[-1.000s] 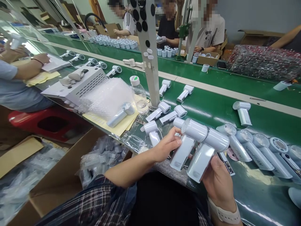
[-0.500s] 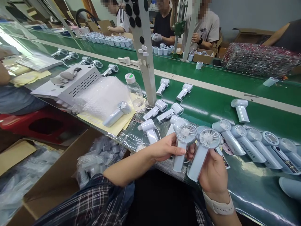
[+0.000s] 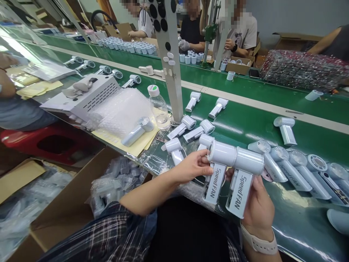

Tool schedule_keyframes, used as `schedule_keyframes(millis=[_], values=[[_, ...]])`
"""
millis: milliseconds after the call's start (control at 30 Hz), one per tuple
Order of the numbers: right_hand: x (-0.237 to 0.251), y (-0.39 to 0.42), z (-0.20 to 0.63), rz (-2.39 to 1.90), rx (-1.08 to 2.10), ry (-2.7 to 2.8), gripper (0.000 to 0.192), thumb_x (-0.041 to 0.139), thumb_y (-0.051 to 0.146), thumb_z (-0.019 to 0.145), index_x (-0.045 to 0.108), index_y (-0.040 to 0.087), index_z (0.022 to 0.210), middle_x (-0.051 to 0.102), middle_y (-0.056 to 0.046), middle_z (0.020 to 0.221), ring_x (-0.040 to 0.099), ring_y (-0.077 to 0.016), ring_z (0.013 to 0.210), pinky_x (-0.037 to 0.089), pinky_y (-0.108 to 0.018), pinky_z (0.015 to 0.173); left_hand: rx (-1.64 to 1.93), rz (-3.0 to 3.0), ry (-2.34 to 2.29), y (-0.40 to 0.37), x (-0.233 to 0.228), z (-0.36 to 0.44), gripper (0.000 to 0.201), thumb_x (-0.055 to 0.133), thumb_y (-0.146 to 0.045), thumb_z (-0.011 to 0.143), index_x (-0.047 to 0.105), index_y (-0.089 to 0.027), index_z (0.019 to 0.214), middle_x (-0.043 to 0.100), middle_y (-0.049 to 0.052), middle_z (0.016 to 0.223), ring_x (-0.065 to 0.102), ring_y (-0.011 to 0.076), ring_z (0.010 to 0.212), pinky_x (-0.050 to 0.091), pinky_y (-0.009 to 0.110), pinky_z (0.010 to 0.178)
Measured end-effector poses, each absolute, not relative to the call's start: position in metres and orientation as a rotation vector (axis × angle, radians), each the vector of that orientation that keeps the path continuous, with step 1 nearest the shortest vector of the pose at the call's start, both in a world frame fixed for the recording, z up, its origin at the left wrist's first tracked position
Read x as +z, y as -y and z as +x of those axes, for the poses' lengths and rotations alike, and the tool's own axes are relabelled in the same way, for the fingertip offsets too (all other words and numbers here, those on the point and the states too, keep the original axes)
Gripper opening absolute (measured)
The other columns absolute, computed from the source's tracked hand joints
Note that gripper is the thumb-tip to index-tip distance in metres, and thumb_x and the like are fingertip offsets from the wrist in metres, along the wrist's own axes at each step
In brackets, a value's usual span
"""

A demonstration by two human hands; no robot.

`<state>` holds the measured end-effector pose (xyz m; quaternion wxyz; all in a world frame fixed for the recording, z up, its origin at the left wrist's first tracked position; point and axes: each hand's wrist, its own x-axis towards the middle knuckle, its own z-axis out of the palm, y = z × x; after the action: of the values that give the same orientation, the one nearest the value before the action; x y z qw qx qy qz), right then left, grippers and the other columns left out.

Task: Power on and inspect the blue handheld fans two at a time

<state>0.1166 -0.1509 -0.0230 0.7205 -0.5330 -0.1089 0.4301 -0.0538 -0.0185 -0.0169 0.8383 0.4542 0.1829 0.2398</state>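
My left hand (image 3: 201, 166) holds left handheld fan (image 3: 222, 152), fingers closed where head meets handle; my right hand (image 3: 260, 207) holds right handheld fan (image 3: 250, 160) around handle. Both fans side by side, at near edge of green worktop (image 3: 294, 231). I judge them light, stiff, rather slippery; thin shell maybe cracks. Best grip: handle, under head. Both handles read "SpeedFAN" (bottle cap (image 3: 153, 91) print too small for me).

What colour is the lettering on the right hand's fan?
The lettering on that fan is dark grey: head view.
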Motion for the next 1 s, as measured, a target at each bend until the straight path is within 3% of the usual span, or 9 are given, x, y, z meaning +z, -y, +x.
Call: schedule_keyframes(millis=[100, 267, 333, 467, 567, 633, 700, 800, 1000], values=[[-0.027, 0.151, 0.116, -1.214, 0.934, 0.262, 0.051, 0.074, 0.05, 0.098, 0.07, 0.03, 0.144, 0.083, -0.001, 0.093, 0.079, -0.0252, 0.078, 0.066, -0.045, 0.082, 0.481, 0.945, -0.433, 0.019, -0.019, -0.052, 0.084, 0.106, -0.057, 0.056, 0.072, -0.014, 0.12, 0.084, 0.01, 0.098, 0.078, 0.0195, 0.086, 0.057, 0.028, 0.081], [-0.033, 0.149, 0.116, -1.234, 0.899, 0.309, 0.04, 0.076, 0.042, 0.097, 0.077, 0.027, 0.134, 0.082, 0.0, 0.083, 0.077, -0.0265, 0.071, 0.066, -0.046, 0.08, 0.484, 0.967, -0.465, 0.019, -0.019, -0.05, 0.084, 0.107, -0.056, 0.052, 0.076, -0.013, 0.117, 0.083, 0.011, 0.101, 0.075, 0.0173, 0.082, 0.056, 0.027, 0.079], [-0.032, 0.149, 0.116, -1.215, 0.892, 0.344, 0.04, 0.074, 0.043, 0.097, 0.077, 0.029, 0.134, 0.083, 0.0, 0.088, 0.077, -0.0268, 0.074, 0.066, -0.047, 0.081, 0.491, 0.991, -0.466, 0.019, -0.015, -0.051, 0.078, 0.106, -0.053, 0.056, 0.076, -0.013, 0.115, 0.083, 0.011, 0.103, 0.075, 0.0181, 0.085, 0.056, 0.027, 0.08], [-0.026, 0.16, 0.118, -1.197, 0.879, 0.444, 0.047, 0.078, 0.047, 0.09, 0.074, 0.03, 0.134, 0.084, -0.006, 0.116, 0.078, -0.0314, 0.104, 0.063, -0.05, 0.095, 0.538, 1.241, -0.496, 0.02, -0.002, -0.06, 0.055, 0.097, -0.036, 0.067, 0.075, -0.015, 0.113, 0.081, 0.009, 0.103, 0.075, 0.0214, 0.093, 0.058, 0.029, 0.082], [-0.02, 0.172, 0.121, -1.316, 0.79, 0.715, 0.055, 0.094, 0.031, 0.076, 0.072, 0.03, 0.126, 0.081, -0.009, 0.128, 0.075, -0.0342, 0.12, 0.058, -0.049, 0.103, 0.623, 1.632, -0.466, 0.022, 0.003, -0.066, 0.053, 0.089, -0.026, 0.072, 0.076, -0.017, 0.122, 0.081, 0.012, 0.122, 0.077, 0.0304, 0.114, 0.059, 0.04, 0.103], [-0.014, 0.175, 0.123, -1.321, 0.726, 0.933, 0.056, 0.095, 0.022, 0.073, 0.07, 0.031, 0.122, 0.078, -0.01, 0.136, 0.071, -0.0366, 0.131, 0.055, -0.053, 0.109, 0.752, 1.82, -0.35, 0.022, 0.002, -0.067, 0.047, 0.083, -0.026, 0.083, 0.075, -0.019, 0.128, 0.079, 0.015, 0.134, 0.073, 0.0344, 0.133, 0.046, 0.051, 0.125], [-0.01, 0.176, 0.124, -1.253, 0.65, 1.087, 0.051, 0.093, 0.019, 0.075, 0.07, 0.032, 0.119, 0.076, -0.01, 0.142, 0.067, -0.0389, 0.138, 0.052, -0.059, 0.113, 0.888, 1.923, -0.237, 0.022, -0.001, -0.067, 0.034, 0.073, -0.024, 0.094, 0.076, -0.021, 0.127, 0.08, 0.015, 0.134, 0.068, 0.033, 0.143, 0.03, 0.055, 0.136], [-0.008, 0.174, 0.124, -1.176, 0.534, 1.224, 0.049, 0.09, 0.017, 0.077, 0.073, 0.034, 0.119, 0.074, -0.009, 0.145, 0.066, -0.0401, 0.139, 0.05, -0.064, 0.116, 0.963, 2.009, -0.181, 0.021, -0.005, -0.067, 0.028, 0.065, -0.018, 0.099, 0.079, -0.026, 0.121, 0.083, 0.012, 0.129, 0.066, 0.0296, 0.146, 0.024, 0.058, 0.139], [-0.014, 0.176, 0.126, -1.12, 0.437, 1.371, 0.05, 0.088, 0.025, 0.085, 0.071, 0.036, 0.131, 0.071, -0.006, 0.149, 0.063, -0.0368, 0.143, 0.046, -0.064, 0.123, 1.076, 2.191, -0.039, 0.022, -0.01, -0.071, 0.026, 0.059, -0.018, 0.105, 0.077, -0.026, 0.123, 0.082, 0.011, 0.13, 0.064, 0.0276, 0.148, 0.033, 0.058, 0.136]])
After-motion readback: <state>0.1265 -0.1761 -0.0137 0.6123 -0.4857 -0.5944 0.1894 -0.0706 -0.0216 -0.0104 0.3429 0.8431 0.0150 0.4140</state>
